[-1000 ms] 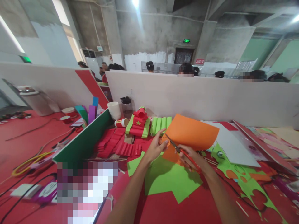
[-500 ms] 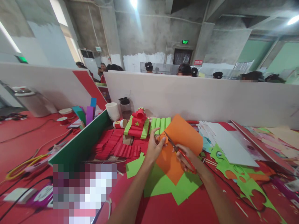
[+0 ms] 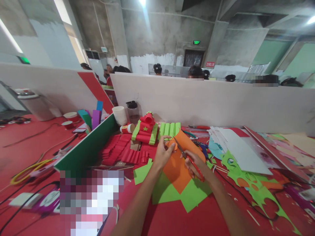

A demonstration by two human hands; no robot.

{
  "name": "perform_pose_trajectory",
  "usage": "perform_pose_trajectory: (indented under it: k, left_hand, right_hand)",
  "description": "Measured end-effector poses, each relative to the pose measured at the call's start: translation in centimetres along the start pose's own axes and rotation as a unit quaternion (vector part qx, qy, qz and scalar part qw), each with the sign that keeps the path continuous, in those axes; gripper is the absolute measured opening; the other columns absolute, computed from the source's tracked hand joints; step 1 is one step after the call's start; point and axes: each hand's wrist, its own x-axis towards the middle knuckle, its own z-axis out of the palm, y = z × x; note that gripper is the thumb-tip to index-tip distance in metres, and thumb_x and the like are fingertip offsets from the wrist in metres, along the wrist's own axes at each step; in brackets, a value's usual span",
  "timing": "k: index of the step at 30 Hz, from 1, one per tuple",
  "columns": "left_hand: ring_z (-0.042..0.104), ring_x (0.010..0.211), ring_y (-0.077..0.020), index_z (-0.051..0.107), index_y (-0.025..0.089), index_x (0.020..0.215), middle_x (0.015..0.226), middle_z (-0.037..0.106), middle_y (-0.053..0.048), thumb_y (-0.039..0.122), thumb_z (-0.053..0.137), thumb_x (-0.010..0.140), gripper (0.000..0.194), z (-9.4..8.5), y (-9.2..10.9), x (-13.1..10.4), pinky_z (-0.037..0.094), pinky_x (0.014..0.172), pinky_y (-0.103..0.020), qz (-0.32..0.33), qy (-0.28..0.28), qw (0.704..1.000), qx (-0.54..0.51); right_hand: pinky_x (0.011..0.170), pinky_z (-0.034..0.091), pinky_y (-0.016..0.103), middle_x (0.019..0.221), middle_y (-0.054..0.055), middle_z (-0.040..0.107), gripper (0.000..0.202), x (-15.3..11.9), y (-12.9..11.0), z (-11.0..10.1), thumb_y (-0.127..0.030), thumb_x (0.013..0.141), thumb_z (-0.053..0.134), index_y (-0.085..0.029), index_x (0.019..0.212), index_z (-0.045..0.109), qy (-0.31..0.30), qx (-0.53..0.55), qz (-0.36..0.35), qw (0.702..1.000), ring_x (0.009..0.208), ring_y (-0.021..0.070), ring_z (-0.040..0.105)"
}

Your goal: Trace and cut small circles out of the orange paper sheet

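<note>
My left hand [image 3: 165, 149] is closed on a sheet of orange paper [image 3: 178, 175], pinching it near a small round orange piece [image 3: 173, 145]. In my right hand [image 3: 193, 160] is a pair of scissors [image 3: 197, 169] with red handles, its blades pointing up and left at the paper beside the left fingertips. Part of the orange sheet curls up behind the scissors. Beneath it lie sheets of green paper [image 3: 197, 195] on the red table. Just beyond my left hand stands a red and green paper model [image 3: 145, 128] with a yellow star.
Red folded paper strips [image 3: 115, 147] and green paper rolls [image 3: 169, 129] lie behind my hands. A green divider board [image 3: 86, 144] stands at left. Cut green scraps [image 3: 248, 178] and white sheets [image 3: 238, 147] are at right. Beyond the white partition [image 3: 209, 101] people's heads show.
The curled upper part of the orange paper has dropped lower, uncovering tools behind it. Both hands keep almost the same place, and the view has shifted slightly.
</note>
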Motion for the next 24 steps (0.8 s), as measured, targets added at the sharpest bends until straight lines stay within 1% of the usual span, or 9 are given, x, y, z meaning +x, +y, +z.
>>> perform_pose_trajectory:
  k: [6, 11, 14, 17, 19, 24]
  left_hand:
    - [0.059, 0.061, -0.0102, 0.045, 0.020, 0.106, 0.078, 0.062, 0.002, 0.046, 0.071, 0.077, 0.047, -0.25, 0.22, 0.10, 0.050, 0.059, -0.021, -0.009, -0.018, 1.000, 0.002]
    - [0.058, 0.059, -0.0099, 0.046, 0.020, 0.106, 0.075, 0.062, 0.003, 0.047, 0.071, 0.078, 0.047, -0.44, -0.21, 0.27, 0.051, 0.060, -0.023, 0.000, -0.018, 1.000, 0.011]
    - [0.060, 0.058, -0.0102, 0.046, 0.020, 0.104, 0.076, 0.063, 0.002, 0.048, 0.071, 0.078, 0.045, -0.50, -0.52, 0.37, 0.052, 0.060, -0.023, 0.001, -0.020, 1.000, 0.010]
    - [0.060, 0.055, -0.0102, 0.046, 0.020, 0.100, 0.072, 0.062, 0.003, 0.050, 0.072, 0.076, 0.046, -0.43, -0.55, 0.37, 0.051, 0.057, -0.023, -0.011, -0.005, 1.000, 0.003]
    - [0.060, 0.054, -0.0103, 0.046, 0.020, 0.099, 0.073, 0.063, 0.003, 0.049, 0.074, 0.074, 0.048, -0.30, -0.38, 0.27, 0.050, 0.057, -0.023, -0.023, 0.000, 1.000, -0.013]
    - [0.065, 0.062, -0.0124, 0.046, 0.020, 0.100, 0.083, 0.066, 0.000, 0.042, 0.080, 0.070, 0.051, -0.08, 0.10, -0.05, 0.054, 0.065, -0.026, -0.062, -0.027, 0.996, -0.061]
  right_hand:
    - [0.030, 0.037, 0.018, 0.061, -0.009, 0.046, 0.057, -0.18, -0.55, -0.09, -0.074, 0.084, 0.049, -0.023, 0.109, 0.049, -0.002, -0.006, -0.001, 1.000, 0.030, 0.0064, 0.042]
    - [0.029, 0.038, 0.018, 0.058, -0.009, 0.046, 0.059, -0.16, -0.93, 0.08, -0.077, 0.081, 0.050, -0.023, 0.106, 0.050, 0.003, -0.003, 0.022, 1.000, 0.029, 0.0067, 0.042]
    - [0.029, 0.039, 0.018, 0.059, -0.009, 0.047, 0.058, -0.11, -0.77, 0.17, -0.075, 0.082, 0.051, -0.022, 0.106, 0.050, 0.013, -0.010, 0.015, 1.000, 0.029, 0.0065, 0.042]
    - [0.029, 0.038, 0.018, 0.060, -0.008, 0.047, 0.055, -0.02, -0.52, 0.19, -0.074, 0.083, 0.050, -0.023, 0.104, 0.050, 0.022, -0.009, 0.012, 1.000, 0.029, 0.0067, 0.042]
    - [0.029, 0.038, 0.019, 0.061, -0.008, 0.048, 0.055, 0.06, -0.45, 0.16, -0.074, 0.083, 0.050, -0.023, 0.104, 0.050, 0.024, -0.006, 0.017, 1.000, 0.029, 0.0067, 0.043]
    - [0.029, 0.041, 0.019, 0.057, -0.011, 0.042, 0.057, 0.14, -0.73, 0.19, -0.071, 0.081, 0.055, -0.022, 0.110, 0.051, 0.031, 0.002, 0.014, 0.999, 0.029, 0.0072, 0.042]
